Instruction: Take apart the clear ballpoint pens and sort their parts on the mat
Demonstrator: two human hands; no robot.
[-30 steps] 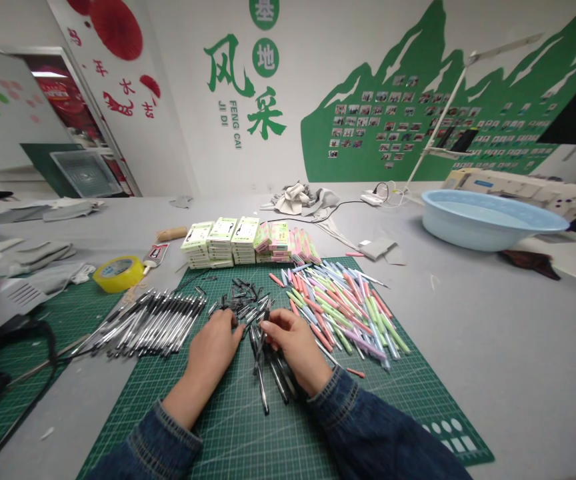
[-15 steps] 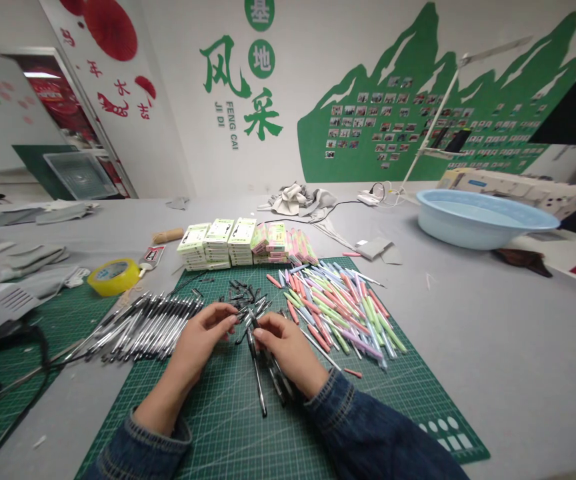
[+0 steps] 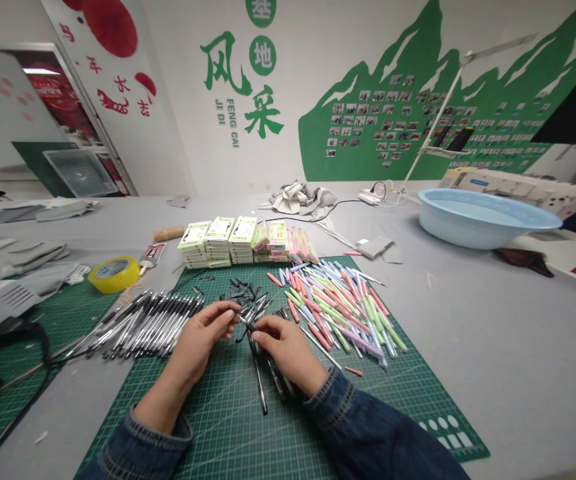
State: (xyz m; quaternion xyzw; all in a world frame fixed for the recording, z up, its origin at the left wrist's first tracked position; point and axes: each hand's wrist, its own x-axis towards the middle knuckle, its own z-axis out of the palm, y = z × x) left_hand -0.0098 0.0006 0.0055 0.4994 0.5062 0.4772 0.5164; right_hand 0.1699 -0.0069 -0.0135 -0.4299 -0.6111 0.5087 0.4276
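My left hand (image 3: 203, 343) is closed in a pinch near the middle of the cutting mat (image 3: 208, 427). Facing it, my right hand (image 3: 288, 347) pinches too, and between their fingertips runs a thin pen part (image 3: 246, 323), silvery toward the left and black toward the right. Its exact kind is too small to tell. Beneath my right hand lie several dark clear-barrelled pens (image 3: 259, 380), partly covered by the fingers. Small black pen caps (image 3: 242, 290) and short silver-and-black pieces (image 3: 258, 308) are scattered just beyond the fingertips.
A row of clear black-gripped pens (image 3: 153, 327) lies to the left, and a heap of pastel pens (image 3: 338, 300) to the right. Small boxes (image 3: 218, 240) are stacked behind. Yellow tape (image 3: 114, 275) sits at the left, a blue basin (image 3: 483, 223) at the far right.
The thin part between my fingertips is now held flatter, bridging both hands. My right fingers have shifted slightly down. The pens on the mat look much the same.
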